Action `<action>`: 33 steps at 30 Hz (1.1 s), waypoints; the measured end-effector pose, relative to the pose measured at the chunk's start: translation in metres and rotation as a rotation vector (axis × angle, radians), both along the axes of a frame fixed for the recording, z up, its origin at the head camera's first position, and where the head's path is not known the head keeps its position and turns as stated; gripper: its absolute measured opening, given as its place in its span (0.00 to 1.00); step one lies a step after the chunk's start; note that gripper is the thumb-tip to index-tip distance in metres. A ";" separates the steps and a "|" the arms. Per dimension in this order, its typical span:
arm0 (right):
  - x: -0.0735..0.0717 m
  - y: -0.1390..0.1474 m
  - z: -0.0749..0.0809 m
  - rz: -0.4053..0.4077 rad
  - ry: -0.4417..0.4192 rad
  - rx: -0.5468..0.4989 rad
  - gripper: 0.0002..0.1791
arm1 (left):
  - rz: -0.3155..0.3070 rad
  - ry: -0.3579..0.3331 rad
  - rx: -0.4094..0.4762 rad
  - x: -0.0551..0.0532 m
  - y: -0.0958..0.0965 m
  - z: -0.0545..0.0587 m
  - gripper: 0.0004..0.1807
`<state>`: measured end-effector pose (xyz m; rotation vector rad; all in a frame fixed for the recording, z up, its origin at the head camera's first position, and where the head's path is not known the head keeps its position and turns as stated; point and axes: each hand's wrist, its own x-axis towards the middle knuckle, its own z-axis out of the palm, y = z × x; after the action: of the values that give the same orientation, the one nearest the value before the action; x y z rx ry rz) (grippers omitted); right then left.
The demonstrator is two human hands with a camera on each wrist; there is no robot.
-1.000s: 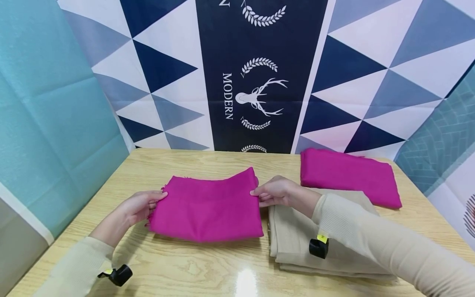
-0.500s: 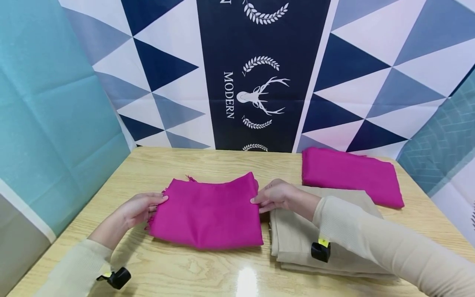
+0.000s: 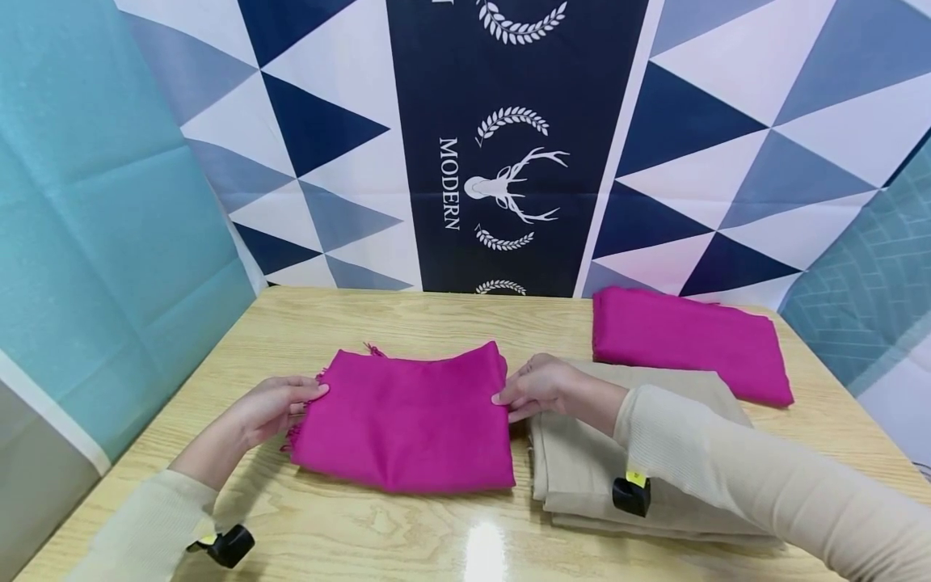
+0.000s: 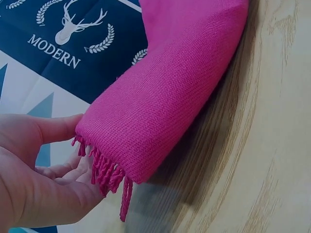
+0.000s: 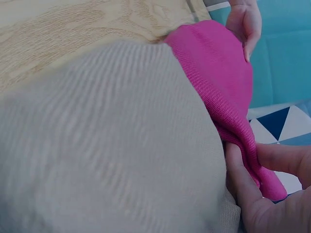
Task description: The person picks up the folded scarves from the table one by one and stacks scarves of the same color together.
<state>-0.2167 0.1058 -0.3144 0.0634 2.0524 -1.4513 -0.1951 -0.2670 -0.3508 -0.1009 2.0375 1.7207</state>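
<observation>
A folded magenta scarf (image 3: 407,420) with a twisted fringe is stretched between both hands over the left half of the table. My left hand (image 3: 280,406) pinches its fringed left edge, thumb on top; in the left wrist view, tassels (image 4: 104,170) hang beside the fingers. At the opposite edge, my right hand (image 3: 538,386) grips the folded layers between thumb and fingers, as the right wrist view shows. The scarf's near edge sags slightly in the middle. Whether its underside touches the wood cannot be told.
Beside the right forearm lies a folded beige cloth (image 3: 604,477), partly under that arm. Behind it, at the back right, rests another folded magenta cloth (image 3: 691,343). The wooden table (image 3: 378,533) meets a patterned cloth backdrop (image 3: 502,121) at its far edge.
The scarf has come down a little toward the table and its near edge sits lower in view. A tassel now shows at its far edge. Both hands keep their hold.
</observation>
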 end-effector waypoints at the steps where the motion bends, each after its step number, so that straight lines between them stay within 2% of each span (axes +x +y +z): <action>1: 0.000 0.000 0.000 -0.001 0.000 0.001 0.09 | 0.000 0.001 -0.003 0.000 0.000 0.000 0.24; 5: 0.001 0.000 0.000 -0.010 0.002 0.008 0.08 | -0.002 0.003 -0.007 0.000 -0.001 0.000 0.22; 10: 0.003 0.001 -0.001 0.004 0.016 0.032 0.12 | -0.007 0.011 -0.044 0.003 -0.002 0.000 0.21; 12: 0.003 0.002 -0.001 0.019 0.024 0.042 0.14 | 0.006 0.044 -0.120 0.006 -0.001 -0.001 0.21; 18: 0.005 0.007 -0.001 0.019 0.030 0.071 0.14 | 0.080 0.221 -0.429 0.017 0.010 0.001 0.16; 21: 0.006 0.010 0.004 0.023 0.018 0.068 0.16 | 0.082 0.269 -0.502 0.019 0.013 0.004 0.15; 27: 0.008 0.019 0.012 0.062 -0.002 0.034 0.21 | 0.069 0.341 -0.625 0.024 0.016 0.002 0.14; 33: 0.003 0.038 0.017 0.085 -0.100 -0.128 0.21 | 0.033 0.377 -0.740 0.028 0.024 0.004 0.17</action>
<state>-0.2140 0.1440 -0.2977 -0.0036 1.8555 -1.4929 -0.1669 -0.2428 -0.3470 -0.0452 2.8737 0.9634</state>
